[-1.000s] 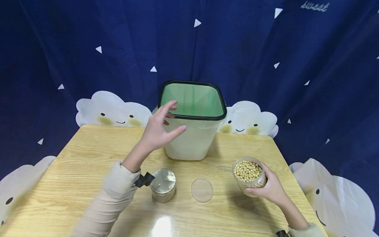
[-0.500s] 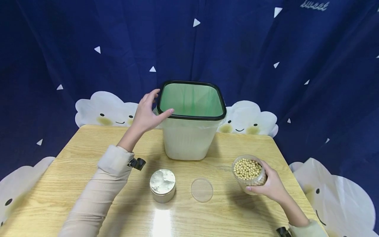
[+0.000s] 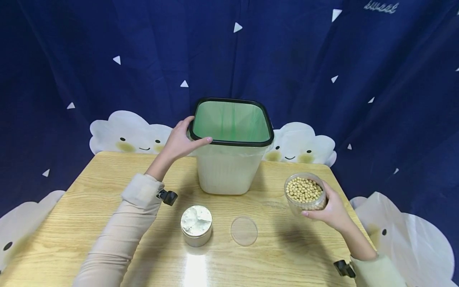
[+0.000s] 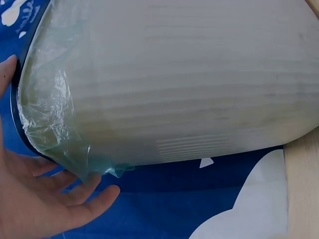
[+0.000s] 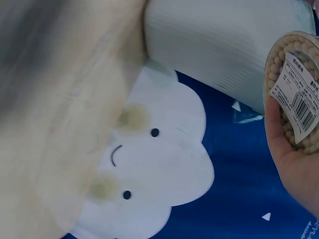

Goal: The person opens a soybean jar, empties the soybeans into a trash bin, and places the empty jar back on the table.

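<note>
A whitish trash bin (image 3: 229, 169) with a black rim and a thin green bag liner (image 3: 233, 119) stands at the back of the table. My left hand (image 3: 179, 140) lies along its left front corner, thumb at the front rim and fingers spread at the side. In the left wrist view those fingers (image 4: 82, 196) are close to the bunched liner. My right hand (image 3: 333, 207) grips a clear plastic jar (image 3: 305, 193) of soybeans, uncovered and held above the table at the right. A printed label (image 5: 299, 94) shows on the jar in the right wrist view.
A round silver tin (image 3: 196, 226) with a shiny top stands front of the bin, left of centre. Beside it a clear round lid (image 3: 244, 230) lies flat on the wooden table (image 3: 107, 191). A dark blue curtain (image 3: 150, 59) hangs behind.
My left hand has moved left and back, from in front of the bin to its left rim corner. The right hand has raised the soybean jar and shifted it slightly right.
</note>
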Tool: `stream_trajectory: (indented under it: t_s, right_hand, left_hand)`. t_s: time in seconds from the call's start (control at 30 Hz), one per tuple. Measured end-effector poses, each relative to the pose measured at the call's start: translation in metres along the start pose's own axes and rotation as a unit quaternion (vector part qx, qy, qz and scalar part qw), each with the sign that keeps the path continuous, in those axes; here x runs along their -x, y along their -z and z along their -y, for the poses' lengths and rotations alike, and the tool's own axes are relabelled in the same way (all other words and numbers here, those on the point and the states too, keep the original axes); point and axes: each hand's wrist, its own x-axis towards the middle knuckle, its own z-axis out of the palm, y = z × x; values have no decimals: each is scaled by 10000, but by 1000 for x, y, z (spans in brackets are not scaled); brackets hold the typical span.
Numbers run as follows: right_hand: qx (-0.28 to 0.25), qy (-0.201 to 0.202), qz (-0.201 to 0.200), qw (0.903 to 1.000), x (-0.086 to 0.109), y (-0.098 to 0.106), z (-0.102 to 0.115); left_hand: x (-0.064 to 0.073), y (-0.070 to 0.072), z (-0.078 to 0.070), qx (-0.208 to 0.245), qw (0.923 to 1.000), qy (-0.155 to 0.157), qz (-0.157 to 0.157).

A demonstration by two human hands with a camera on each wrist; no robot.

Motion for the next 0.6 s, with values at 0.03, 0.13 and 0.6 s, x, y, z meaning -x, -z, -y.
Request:
stream_trajectory:
  t_s: [0.03, 0.13, 0.6]
  right_hand:
    - [-18, 22, -25, 10000, -4, 2, 2]
    - [-98, 112, -124, 9998, -15, 7, 9]
    - [-1010, 237, -448, 9936, -67, 23, 36]
  left_hand:
    - [0, -1, 0, 8, 10000, 10, -6]
    - [-1, -1, 0, 40, 10000, -6, -27]
    - [1, -1, 1, 79, 9999, -19, -97]
